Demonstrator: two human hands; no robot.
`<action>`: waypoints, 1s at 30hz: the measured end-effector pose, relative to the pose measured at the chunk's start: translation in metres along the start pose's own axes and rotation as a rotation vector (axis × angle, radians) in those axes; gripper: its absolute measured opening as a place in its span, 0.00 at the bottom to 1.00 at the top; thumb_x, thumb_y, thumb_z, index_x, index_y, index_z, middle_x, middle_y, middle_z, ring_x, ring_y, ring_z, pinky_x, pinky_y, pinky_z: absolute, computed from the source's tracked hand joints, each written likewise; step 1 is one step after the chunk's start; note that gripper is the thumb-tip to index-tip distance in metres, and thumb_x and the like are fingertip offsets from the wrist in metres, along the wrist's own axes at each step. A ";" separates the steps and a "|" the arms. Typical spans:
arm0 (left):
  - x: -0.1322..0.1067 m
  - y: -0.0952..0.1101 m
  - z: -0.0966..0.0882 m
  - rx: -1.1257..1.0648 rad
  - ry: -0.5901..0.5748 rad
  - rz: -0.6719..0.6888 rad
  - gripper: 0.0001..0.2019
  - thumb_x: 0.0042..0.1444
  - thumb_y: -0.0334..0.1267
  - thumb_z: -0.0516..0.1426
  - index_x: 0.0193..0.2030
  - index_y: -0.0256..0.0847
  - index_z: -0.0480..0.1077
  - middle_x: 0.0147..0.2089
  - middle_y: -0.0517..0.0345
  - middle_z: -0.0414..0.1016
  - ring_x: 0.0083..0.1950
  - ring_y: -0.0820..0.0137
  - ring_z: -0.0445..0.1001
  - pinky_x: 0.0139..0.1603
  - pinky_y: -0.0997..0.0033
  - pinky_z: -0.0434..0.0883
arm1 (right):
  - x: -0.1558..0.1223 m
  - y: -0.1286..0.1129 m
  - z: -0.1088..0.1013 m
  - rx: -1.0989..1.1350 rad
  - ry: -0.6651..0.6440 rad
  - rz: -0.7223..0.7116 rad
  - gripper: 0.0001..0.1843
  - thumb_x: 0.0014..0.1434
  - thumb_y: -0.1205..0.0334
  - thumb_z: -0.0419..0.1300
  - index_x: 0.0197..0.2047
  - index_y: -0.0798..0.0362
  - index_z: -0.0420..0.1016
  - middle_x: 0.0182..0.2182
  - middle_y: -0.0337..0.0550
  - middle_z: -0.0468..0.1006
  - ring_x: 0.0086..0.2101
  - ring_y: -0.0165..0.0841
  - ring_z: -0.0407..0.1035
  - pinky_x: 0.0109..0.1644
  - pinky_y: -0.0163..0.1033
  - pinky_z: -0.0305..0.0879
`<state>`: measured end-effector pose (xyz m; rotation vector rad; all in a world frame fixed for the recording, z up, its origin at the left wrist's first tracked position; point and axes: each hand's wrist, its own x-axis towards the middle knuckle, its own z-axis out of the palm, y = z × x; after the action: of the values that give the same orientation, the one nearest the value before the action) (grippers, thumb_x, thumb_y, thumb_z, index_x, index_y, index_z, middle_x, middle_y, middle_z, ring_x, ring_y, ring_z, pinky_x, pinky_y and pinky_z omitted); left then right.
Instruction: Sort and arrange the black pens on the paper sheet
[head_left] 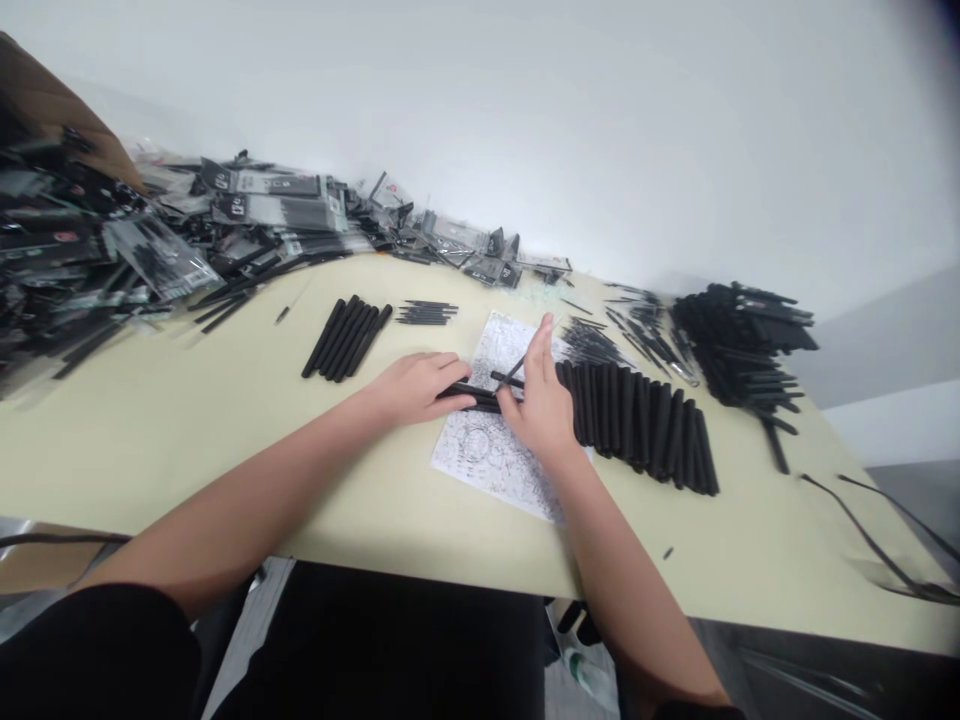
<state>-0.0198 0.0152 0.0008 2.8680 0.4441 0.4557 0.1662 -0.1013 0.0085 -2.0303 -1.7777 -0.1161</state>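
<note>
My left hand (424, 388) rests on the table's middle, its thumb and fingers closed around the left ends of a few black pen-like sticks (484, 397). These lie across a white sheet covered in scribbles (480, 455). My right hand (541, 395) is over the right ends of the same sticks, fingers raised and pressed together. A thin dark stick (514, 370) slants up between its thumb and fingers. Immediately right of that hand lies a long row of thick black sticks (637, 420), side by side. The sticks' exact kind is unclear.
Clear packets with black sticks (277, 205) heap up along the wall and left side. A smaller row of thick sticks (346, 338) lies beside thin pointed pieces (427, 313). A dark stack (739, 350) stands at right, with glasses (885, 545) near the right edge.
</note>
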 end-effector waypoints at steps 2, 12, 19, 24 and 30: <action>0.000 -0.001 0.001 0.010 0.006 0.008 0.23 0.66 0.56 0.47 0.49 0.39 0.69 0.42 0.50 0.75 0.39 0.64 0.74 0.40 0.66 0.68 | -0.001 0.000 0.002 -0.020 0.023 -0.038 0.49 0.59 0.61 0.51 0.75 0.50 0.24 0.73 0.47 0.35 0.45 0.42 0.74 0.25 0.39 0.71; -0.001 -0.001 0.002 0.043 0.043 0.063 0.25 0.65 0.59 0.45 0.47 0.40 0.69 0.39 0.53 0.75 0.36 0.67 0.74 0.37 0.69 0.67 | -0.004 0.006 0.016 -0.082 0.361 -0.183 0.25 0.61 0.52 0.60 0.61 0.46 0.72 0.65 0.50 0.64 0.46 0.39 0.77 0.31 0.34 0.73; -0.001 -0.001 0.003 0.039 0.059 0.104 0.29 0.63 0.64 0.43 0.44 0.40 0.71 0.37 0.54 0.75 0.34 0.67 0.74 0.35 0.69 0.67 | -0.003 0.009 0.017 -0.102 0.458 -0.222 0.18 0.60 0.46 0.62 0.48 0.47 0.81 0.57 0.51 0.74 0.37 0.37 0.80 0.31 0.34 0.71; 0.000 0.001 0.003 0.042 0.090 0.086 0.31 0.61 0.67 0.44 0.41 0.40 0.71 0.34 0.55 0.74 0.33 0.68 0.74 0.34 0.69 0.67 | -0.002 0.003 0.015 -0.168 0.418 -0.236 0.22 0.62 0.47 0.60 0.56 0.45 0.77 0.58 0.52 0.72 0.30 0.33 0.78 0.25 0.35 0.65; 0.000 0.006 0.002 0.050 0.122 0.055 0.25 0.63 0.60 0.48 0.39 0.40 0.72 0.32 0.56 0.74 0.31 0.69 0.73 0.34 0.70 0.67 | -0.003 -0.005 0.016 -0.170 0.429 -0.259 0.20 0.63 0.49 0.59 0.56 0.44 0.77 0.57 0.50 0.74 0.26 0.31 0.75 0.23 0.37 0.64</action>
<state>-0.0178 0.0091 0.0006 2.9171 0.4022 0.6409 0.1580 -0.0976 -0.0053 -1.7032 -1.7801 -0.7453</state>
